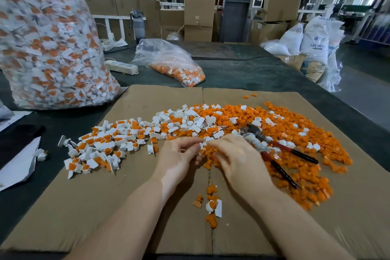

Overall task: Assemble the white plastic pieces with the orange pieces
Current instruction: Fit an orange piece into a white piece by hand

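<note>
My left hand [179, 159] and my right hand [236, 159] meet fingertip to fingertip over the cardboard sheet [105, 207]. Together they pinch a small white plastic piece [204, 143]; an orange bit shows just below it. A heap of loose orange pieces [295, 133] spreads to the right. Loose white pieces [185, 118] lie in the middle. Joined white-and-orange pieces [101, 148] pile up at the left. One joined piece [214, 207] lies between my forearms.
Red-handled pliers [280, 154] lie on the orange heap beside my right hand. A large clear bag of joined pieces [46, 44] stands at the left. A smaller bag [173, 65], a power strip [121, 67] and a water bottle [138, 25] sit farther back.
</note>
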